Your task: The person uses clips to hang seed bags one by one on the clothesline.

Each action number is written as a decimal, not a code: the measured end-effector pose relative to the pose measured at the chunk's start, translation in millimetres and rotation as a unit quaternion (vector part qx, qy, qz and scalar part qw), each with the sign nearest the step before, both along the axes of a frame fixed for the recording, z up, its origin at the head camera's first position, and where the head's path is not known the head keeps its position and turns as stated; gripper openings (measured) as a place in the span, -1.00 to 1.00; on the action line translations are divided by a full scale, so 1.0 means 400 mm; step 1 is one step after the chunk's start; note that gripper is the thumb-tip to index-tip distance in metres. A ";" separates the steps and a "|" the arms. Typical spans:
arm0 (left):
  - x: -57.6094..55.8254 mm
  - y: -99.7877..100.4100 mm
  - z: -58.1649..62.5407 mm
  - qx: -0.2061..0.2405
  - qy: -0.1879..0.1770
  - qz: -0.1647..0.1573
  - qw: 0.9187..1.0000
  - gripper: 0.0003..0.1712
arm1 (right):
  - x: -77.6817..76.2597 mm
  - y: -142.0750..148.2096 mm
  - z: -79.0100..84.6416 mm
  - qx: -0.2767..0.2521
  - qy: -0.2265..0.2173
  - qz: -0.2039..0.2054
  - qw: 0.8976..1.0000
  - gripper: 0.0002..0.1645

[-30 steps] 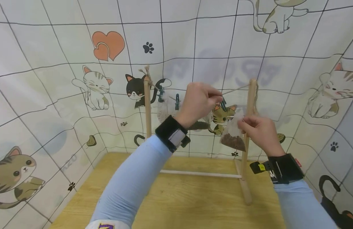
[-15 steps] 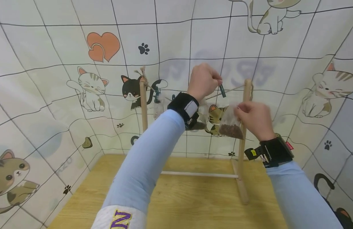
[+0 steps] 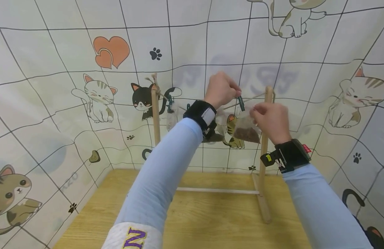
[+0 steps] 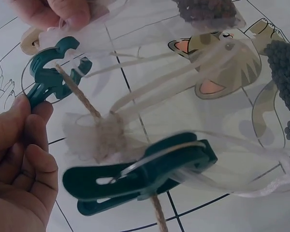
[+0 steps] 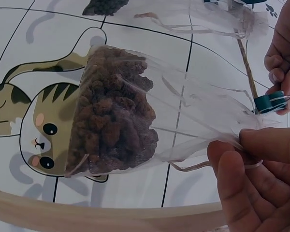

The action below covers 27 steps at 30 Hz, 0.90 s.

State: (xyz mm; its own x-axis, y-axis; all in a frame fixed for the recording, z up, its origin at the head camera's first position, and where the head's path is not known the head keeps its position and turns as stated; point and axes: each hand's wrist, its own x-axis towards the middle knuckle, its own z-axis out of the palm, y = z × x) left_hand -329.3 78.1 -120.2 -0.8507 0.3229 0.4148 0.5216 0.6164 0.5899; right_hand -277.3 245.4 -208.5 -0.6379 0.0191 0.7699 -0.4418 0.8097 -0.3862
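My left hand pinches the handles of a green clothespin. In the left wrist view that clothespin's ends are spread apart at the twine. My right hand pinches the gathered neck of a sheer drawstring bag with brown lumpy granules in its bottom. In the right wrist view the bag's top lies right by the clothespin at the twine. Beside it, a second green clothespin clips another sheer bag, holding dark beads, to the twine.
The twine runs between the left wooden post and the right wooden post of a rack. A white crossbar joins it low above the wooden table. Another clipped bag hangs near the left post. A cat-print cloth stands behind.
My left hand has lifted the clothespin, then lowered it slightly toward the twine. My right hand has raised the bag of brown granules and brought it left, up beside the clothespin.
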 end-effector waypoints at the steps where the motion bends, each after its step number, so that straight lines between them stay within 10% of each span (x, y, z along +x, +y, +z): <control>1: 0.000 0.002 -0.001 -0.003 -0.003 -0.001 1.000 -0.85 | -0.001 -0.001 0.001 -0.007 -0.005 0.002 1.000 -0.82; 27: 0.013 -0.015 -0.004 -0.082 -0.037 -0.106 0.990 -0.42 | -0.009 -0.004 0.002 -0.061 -0.067 0.029 0.995 -0.80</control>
State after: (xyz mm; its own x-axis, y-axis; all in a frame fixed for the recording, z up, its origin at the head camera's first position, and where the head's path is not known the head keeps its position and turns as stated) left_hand -324.3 72.2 -122.0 -0.7825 0.5559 0.2806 0.6087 0.5876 0.5331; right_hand -280.8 243.8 -207.5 -0.7379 0.0681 0.6714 -0.4237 0.7276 -0.5395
